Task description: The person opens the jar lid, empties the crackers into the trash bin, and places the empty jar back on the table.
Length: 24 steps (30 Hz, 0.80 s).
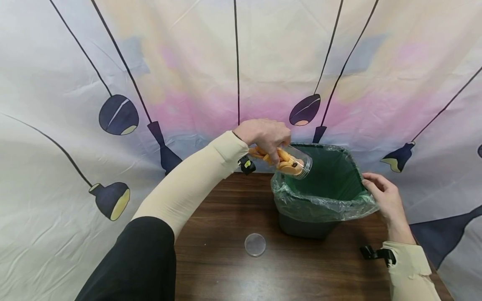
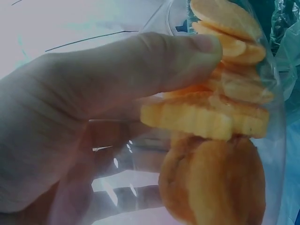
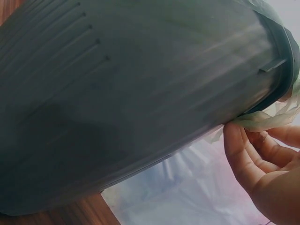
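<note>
Head view: my left hand (image 1: 263,134) is clamping the tipped cracker cup (image 1: 290,161) over the lined bin (image 1: 324,200); right hand (image 1: 384,194), fingers loosely apart at 3 o'clock, is touching the liner; crackers could be spilling short onto the table (image 1: 226,267)

Clear round lid (image 1: 255,244) on the dark wooden table (image 1: 226,271) (lamp-print cloth backdrop (image 1: 113,83) behind)

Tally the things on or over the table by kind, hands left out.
Clear cup of orange snacks: 1
Clear round lid: 1
Dark bin with green liner: 1
Total: 3
</note>
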Each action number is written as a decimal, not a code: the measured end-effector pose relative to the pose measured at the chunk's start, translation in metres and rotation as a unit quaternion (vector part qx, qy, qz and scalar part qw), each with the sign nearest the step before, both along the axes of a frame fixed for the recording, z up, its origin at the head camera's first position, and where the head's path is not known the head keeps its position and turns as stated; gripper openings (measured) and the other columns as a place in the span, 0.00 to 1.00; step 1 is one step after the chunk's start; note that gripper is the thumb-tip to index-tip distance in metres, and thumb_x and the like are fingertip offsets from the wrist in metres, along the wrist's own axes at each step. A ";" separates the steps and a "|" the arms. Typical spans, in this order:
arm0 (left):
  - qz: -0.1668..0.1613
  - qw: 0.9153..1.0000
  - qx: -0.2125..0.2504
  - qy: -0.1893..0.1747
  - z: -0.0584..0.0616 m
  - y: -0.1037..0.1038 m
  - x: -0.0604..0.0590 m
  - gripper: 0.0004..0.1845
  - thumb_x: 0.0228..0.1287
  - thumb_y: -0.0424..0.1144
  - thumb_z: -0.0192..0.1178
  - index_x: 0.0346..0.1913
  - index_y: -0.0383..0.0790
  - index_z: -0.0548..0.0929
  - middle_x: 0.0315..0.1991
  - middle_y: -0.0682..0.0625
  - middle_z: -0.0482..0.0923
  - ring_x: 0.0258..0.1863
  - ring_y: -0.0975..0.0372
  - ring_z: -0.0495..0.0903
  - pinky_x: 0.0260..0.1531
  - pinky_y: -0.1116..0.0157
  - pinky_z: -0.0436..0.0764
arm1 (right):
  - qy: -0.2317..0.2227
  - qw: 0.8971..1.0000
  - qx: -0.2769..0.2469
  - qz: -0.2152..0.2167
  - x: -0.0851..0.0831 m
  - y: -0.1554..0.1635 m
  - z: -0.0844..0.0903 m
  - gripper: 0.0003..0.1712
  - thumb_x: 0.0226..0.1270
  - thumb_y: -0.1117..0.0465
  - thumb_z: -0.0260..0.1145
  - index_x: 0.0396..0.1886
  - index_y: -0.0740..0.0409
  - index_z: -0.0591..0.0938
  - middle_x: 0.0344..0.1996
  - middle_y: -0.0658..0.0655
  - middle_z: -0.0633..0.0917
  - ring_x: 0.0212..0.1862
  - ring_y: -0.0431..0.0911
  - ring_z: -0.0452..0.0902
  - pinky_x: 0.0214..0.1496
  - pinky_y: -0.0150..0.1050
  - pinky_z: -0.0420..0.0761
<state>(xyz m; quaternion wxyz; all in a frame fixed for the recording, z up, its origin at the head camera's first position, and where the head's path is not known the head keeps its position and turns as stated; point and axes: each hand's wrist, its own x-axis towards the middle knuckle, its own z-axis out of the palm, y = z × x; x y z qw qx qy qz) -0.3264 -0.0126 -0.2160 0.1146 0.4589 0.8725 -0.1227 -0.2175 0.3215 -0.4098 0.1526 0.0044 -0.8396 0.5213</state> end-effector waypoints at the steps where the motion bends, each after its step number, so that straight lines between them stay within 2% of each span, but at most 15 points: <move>1: 0.000 1.000 0.000 0.000 0.000 0.000 0.000 0.26 0.49 0.59 0.72 0.22 0.49 0.66 0.22 0.56 0.55 0.21 0.65 0.57 0.21 0.68 0.55 | 0.000 1.000 0.001 0.000 0.000 0.000 0.000 0.20 0.74 0.54 0.58 0.59 0.59 0.78 0.43 0.27 0.75 0.44 0.27 0.70 0.39 0.21 0.69; 8: 0.001 1.000 -0.017 0.005 -0.002 0.004 0.002 0.31 0.49 0.58 0.72 0.18 0.50 0.59 0.18 0.56 0.48 0.17 0.65 0.49 0.19 0.68 0.51 | 0.002 1.000 -0.001 0.000 0.000 0.000 -0.001 0.20 0.74 0.54 0.57 0.59 0.61 0.77 0.44 0.27 0.74 0.45 0.27 0.70 0.40 0.20 0.68; 24: 0.002 0.999 -0.039 0.032 -0.004 0.010 0.006 0.30 0.46 0.61 0.72 0.17 0.51 0.61 0.18 0.57 0.48 0.18 0.65 0.49 0.19 0.67 0.51 | 0.008 1.000 -0.008 0.006 0.000 -0.003 0.000 0.20 0.74 0.55 0.57 0.59 0.60 0.78 0.44 0.28 0.74 0.45 0.27 0.70 0.41 0.20 0.68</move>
